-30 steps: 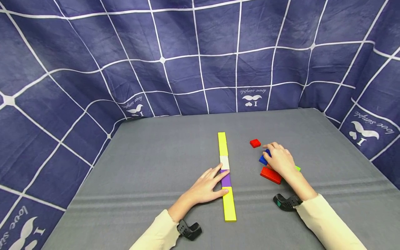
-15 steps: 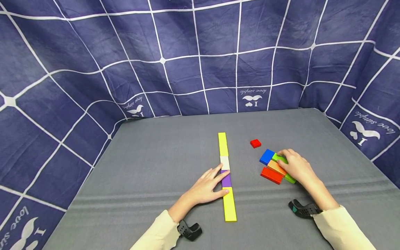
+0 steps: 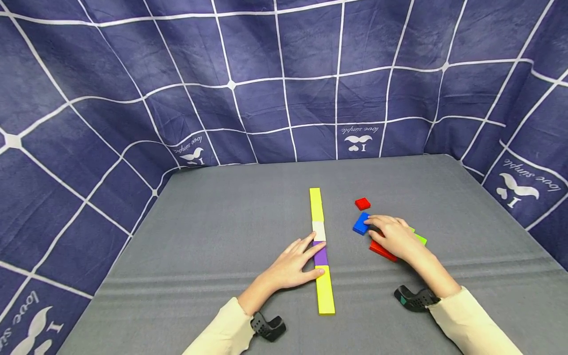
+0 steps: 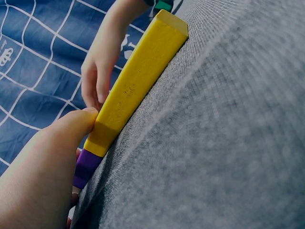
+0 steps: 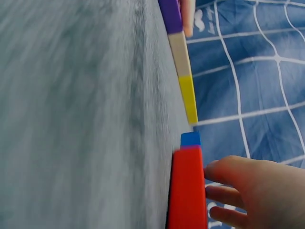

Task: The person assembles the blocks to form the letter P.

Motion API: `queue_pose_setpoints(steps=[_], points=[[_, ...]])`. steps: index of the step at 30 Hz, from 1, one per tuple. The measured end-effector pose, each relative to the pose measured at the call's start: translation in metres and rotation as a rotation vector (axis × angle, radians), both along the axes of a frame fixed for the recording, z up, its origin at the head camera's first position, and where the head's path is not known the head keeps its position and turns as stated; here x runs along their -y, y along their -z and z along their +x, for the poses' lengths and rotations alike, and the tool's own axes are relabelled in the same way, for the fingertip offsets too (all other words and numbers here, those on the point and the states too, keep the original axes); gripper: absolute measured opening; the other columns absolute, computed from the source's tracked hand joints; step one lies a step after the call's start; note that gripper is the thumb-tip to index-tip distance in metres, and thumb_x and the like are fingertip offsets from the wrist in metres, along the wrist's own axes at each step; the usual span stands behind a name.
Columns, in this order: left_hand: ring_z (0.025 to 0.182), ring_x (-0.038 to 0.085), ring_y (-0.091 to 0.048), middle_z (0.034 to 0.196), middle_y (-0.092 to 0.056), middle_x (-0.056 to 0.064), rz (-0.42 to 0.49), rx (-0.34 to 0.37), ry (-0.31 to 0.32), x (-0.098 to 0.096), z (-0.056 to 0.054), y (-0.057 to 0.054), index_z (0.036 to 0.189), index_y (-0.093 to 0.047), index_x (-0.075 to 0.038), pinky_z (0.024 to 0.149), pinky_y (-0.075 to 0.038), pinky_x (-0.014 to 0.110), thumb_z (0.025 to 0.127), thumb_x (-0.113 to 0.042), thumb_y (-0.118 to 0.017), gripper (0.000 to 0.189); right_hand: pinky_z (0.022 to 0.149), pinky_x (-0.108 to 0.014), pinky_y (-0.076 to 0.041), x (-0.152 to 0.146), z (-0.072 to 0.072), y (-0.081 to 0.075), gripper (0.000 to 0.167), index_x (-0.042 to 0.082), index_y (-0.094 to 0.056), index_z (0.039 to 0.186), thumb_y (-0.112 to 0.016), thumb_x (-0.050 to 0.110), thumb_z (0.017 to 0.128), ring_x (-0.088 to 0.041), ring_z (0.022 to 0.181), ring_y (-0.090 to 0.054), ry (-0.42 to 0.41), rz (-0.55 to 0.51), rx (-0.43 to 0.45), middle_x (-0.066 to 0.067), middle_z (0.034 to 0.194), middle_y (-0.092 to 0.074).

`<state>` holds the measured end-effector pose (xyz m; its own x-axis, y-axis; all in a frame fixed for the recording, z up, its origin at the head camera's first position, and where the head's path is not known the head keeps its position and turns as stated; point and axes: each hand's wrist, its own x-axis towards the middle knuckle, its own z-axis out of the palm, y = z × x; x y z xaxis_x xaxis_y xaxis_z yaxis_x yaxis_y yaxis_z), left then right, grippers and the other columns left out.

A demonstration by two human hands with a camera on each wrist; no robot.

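At center frame, a left hand (image 3: 288,268) is resting with fingers spread on a row of 4 blocks (image 3: 321,257), its thumb touching the lower yellow block (image 3: 326,293). Right of center, a right hand (image 3: 395,239) is reaching a blue block (image 3: 360,225), though the views are not showing whether it is pinching. A small red block (image 3: 362,203) is lying just above.

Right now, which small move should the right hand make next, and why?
Perhaps slide the blue block toward the row of blocks: the right hand seems to touch it, it lies apart from the row, and the left hand rests on the row.
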<state>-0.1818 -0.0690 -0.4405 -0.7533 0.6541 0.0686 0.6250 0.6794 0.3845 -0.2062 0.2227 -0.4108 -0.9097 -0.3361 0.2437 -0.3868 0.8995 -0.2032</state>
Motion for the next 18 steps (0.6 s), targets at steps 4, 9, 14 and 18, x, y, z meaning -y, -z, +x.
queue_pose_setpoints(steps=[4,9,14,18], points=[[0.139,0.021,-0.023,0.154,-0.015,0.001,-0.004,0.012,-0.001,0.000,0.000,0.000,0.143,-0.028,-0.031,0.114,-0.019,0.038,0.088,-0.052,-0.044,0.061,0.090,-0.055,-0.039,0.015,-0.003,0.000,0.031,0.008,-0.062,0.115,-0.058,0.017,0.085,-0.034,0.109,-0.055,-0.016,0.012,-0.028,-0.014,0.116,-0.059],[0.139,0.020,-0.023,0.154,-0.015,0.001,-0.007,0.006,-0.003,0.001,0.000,-0.001,0.143,-0.028,-0.030,0.115,-0.019,0.038,0.088,-0.053,-0.043,0.061,0.085,-0.052,-0.042,0.032,-0.013,0.001,0.033,0.006,-0.061,0.117,-0.059,0.016,0.085,-0.034,0.101,-0.056,0.007,-0.003,-0.028,-0.015,0.110,-0.057],[0.139,0.020,-0.024,0.153,-0.017,0.003,-0.011,-0.030,0.005,0.001,0.000,0.000,0.142,-0.029,-0.029,0.114,-0.020,0.037,0.088,-0.052,-0.044,0.061,0.085,-0.052,-0.043,0.044,-0.026,0.004,0.036,0.004,-0.060,0.118,-0.060,0.017,0.085,-0.033,0.099,-0.054,0.047,0.008,-0.049,-0.017,0.109,-0.054],[0.138,0.019,-0.026,0.153,-0.017,0.003,-0.019,-0.044,0.013,0.001,0.001,0.001,0.142,-0.029,-0.029,0.114,-0.020,0.037,0.088,-0.053,-0.043,0.061,0.086,-0.054,-0.042,0.050,-0.031,0.007,0.036,0.008,-0.060,0.118,-0.060,0.019,0.084,-0.034,0.104,-0.051,0.071,-0.023,-0.036,-0.017,0.112,-0.053]])
